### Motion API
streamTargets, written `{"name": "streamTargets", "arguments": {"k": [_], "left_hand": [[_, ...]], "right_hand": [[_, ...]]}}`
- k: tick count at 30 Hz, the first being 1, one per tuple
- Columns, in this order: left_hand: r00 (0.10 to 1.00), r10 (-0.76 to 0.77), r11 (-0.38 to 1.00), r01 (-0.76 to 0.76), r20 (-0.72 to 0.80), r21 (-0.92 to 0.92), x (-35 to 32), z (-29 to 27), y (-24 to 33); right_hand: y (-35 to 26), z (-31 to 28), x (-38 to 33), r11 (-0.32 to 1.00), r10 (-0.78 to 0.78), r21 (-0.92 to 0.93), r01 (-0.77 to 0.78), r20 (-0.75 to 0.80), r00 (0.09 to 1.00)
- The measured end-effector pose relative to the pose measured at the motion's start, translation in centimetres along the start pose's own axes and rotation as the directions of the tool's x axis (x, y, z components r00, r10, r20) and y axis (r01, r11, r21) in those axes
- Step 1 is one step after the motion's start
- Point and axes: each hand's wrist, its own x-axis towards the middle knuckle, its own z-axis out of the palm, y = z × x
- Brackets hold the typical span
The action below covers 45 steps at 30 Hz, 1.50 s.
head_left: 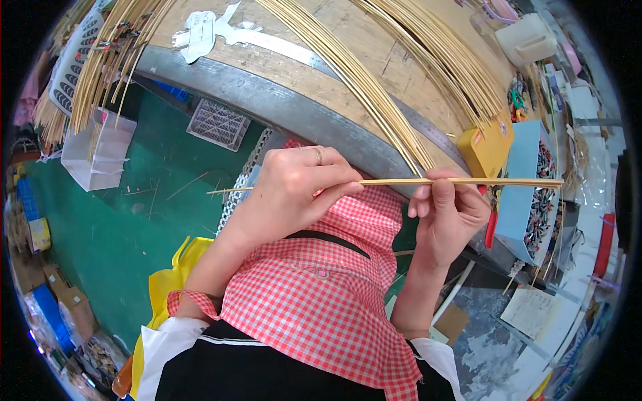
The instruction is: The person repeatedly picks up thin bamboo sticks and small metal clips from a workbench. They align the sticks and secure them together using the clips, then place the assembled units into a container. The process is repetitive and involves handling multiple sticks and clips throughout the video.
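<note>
Several thin bamboo sticks (pixel 394 181) lie level across my front, pinched together by both hands. Thumb and fingers of my left hand (pixel 297 184) close on them, and a thin end sticks out to its left. My right hand (pixel 451 210) grips them farther along, between thumb and curled fingers. Their right ends reach past it, over a blue bin (pixel 513 207). Just beyond my hands, a loose bundle of long bamboo sticks (pixel 361 80) lies on the wooden workbench (pixel 287 77), its near ends close to my right hand.
More sticks (pixel 438 57) lie farther right, beside a yellow block (pixel 483 148). The blue bin holds many small parts. A steel ruler (pixel 428 134) and white paper piece (pixel 198 37) rest on the bench. At left, a white box (pixel 97 157) stands below hanging sticks (pixel 110 53).
</note>
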Motion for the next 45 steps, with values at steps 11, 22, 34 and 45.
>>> {"name": "streamTargets", "arguments": {"k": [11,22,34,45], "left_hand": [[0.928,-0.198,0.764,0.348,0.316,-0.543,0.4,0.1,0.7],[0.965,-0.251,0.856,0.259,0.079,-0.447,0.4,-0.7,0.3],[0.96,-0.28,0.897,0.273,0.032,-0.347,0.2,-0.4,0.3],[0.967,-0.251,0.912,0.249,0.035,-0.326,0.4,-0.2,0.5]], "right_hand": [[0.0,0.7,-1.0,0.984,-0.148,-0.062,0.166,0.221,0.964],[-5.6,-10.6,3.5,0.788,-0.115,-0.616,0.022,-0.112,0.987],[-5.4,-38.3,10.7,-0.374,-0.05,-0.816,-0.441,-0.457,0.888],[-5.3,-39.1,11.4,-0.266,-0.144,-0.804,-0.532,-0.512,0.847]]}}
